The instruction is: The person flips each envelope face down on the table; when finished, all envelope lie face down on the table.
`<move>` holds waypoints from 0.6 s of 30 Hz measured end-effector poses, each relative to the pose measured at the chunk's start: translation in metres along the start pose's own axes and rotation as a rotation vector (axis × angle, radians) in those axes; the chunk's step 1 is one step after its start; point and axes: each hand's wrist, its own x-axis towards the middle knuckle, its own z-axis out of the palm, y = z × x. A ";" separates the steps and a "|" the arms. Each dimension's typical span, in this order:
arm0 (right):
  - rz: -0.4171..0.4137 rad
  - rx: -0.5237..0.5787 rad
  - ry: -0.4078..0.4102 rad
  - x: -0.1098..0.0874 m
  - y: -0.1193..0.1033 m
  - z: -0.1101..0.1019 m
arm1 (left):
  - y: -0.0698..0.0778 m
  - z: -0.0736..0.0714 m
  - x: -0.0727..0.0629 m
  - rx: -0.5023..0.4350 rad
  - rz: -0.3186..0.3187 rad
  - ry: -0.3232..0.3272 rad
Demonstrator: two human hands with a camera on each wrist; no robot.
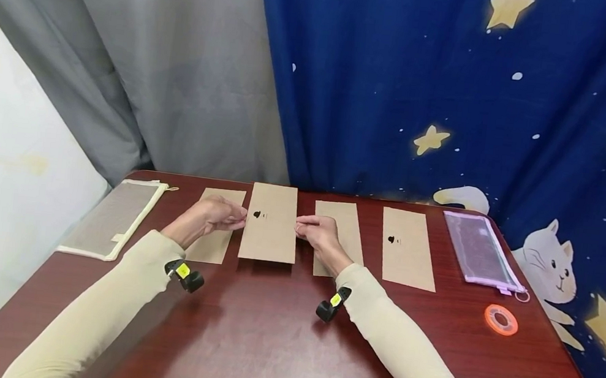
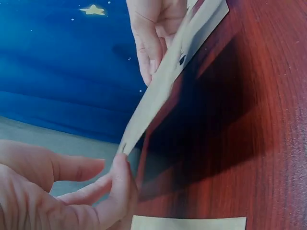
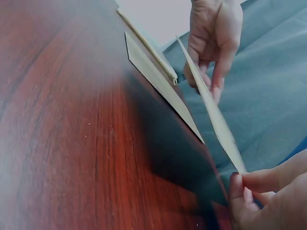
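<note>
One brown card (image 1: 268,241) with a small black hat print (image 1: 257,214) was held up above the tabletop (image 1: 264,345), its printed side facing the head camera. The left hand (image 1: 218,213) pinched one long edge and the right hand (image 1: 319,232) pinched the opposite one; on both, the fingers were closed to about the card's thickness. Three more cards lay flat: a left card (image 1: 210,247) partly hidden by the left hand, a middle card (image 1: 348,231) partly hidden by the right, and a far card (image 1: 409,259) farther right. Beyond these were a cream pouch (image 1: 106,217) on the left and a purple pouch (image 1: 474,250) on the right, with an orange ring (image 1: 512,325) near the purple one.

The likeliest trouble seemed to be the narrow hold. With only fingertips at the edges, one loosened pinch could have let the card swing or drop, while pressing inward from both sides could have bowed or creased it. The gap between the left and middle cards looked tight, so a sideways drift while lowering might have made the card overlap a neighbour, and a low wrist might have nudged one askew.
</note>
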 end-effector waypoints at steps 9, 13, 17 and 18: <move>0.061 0.134 -0.057 0.001 -0.001 -0.002 | 0.022 0.000 -0.004 -0.100 0.026 0.117; 0.079 0.127 -0.092 0.000 0.000 -0.003 | 0.030 0.000 -0.007 -0.109 0.034 0.114; -0.047 -0.090 -0.076 -0.006 -0.004 -0.003 | 0.038 0.002 -0.010 -0.110 0.036 0.111; -0.127 -0.200 -0.055 -0.009 -0.008 -0.002 | 0.041 0.003 -0.012 -0.107 0.040 0.113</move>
